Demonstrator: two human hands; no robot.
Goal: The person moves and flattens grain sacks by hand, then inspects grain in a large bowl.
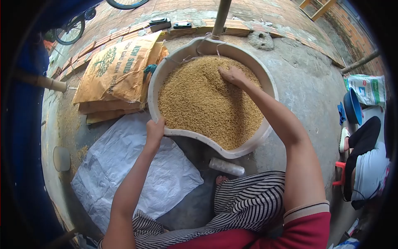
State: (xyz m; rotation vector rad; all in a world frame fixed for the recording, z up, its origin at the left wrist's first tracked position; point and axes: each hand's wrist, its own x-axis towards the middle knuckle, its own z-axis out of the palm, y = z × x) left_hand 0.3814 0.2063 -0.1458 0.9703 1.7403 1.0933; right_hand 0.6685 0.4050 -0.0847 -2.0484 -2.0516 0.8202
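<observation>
A large pale tub (269, 76) with a wavy rim is heaped with golden-brown grain (195, 103) that looks like unhusked rice. My left hand (155, 130) grips the tub's near-left rim, thumb over the edge. On the far right part of the heap, my right hand (234, 76) touches the grain with its fingers bent and drawn together. Whatever sits between those fingertips is too small to make out. A shallow furrow runs through the grain beside this hand.
Orange printed sacks (112, 72) are stacked left of the tub. A white woven sheet (132, 166) lies at front left, near a clear roll (226, 167). A pole (221, 18) stands behind the tub. At right, a person (367, 166) sits near a blue basin (352, 106).
</observation>
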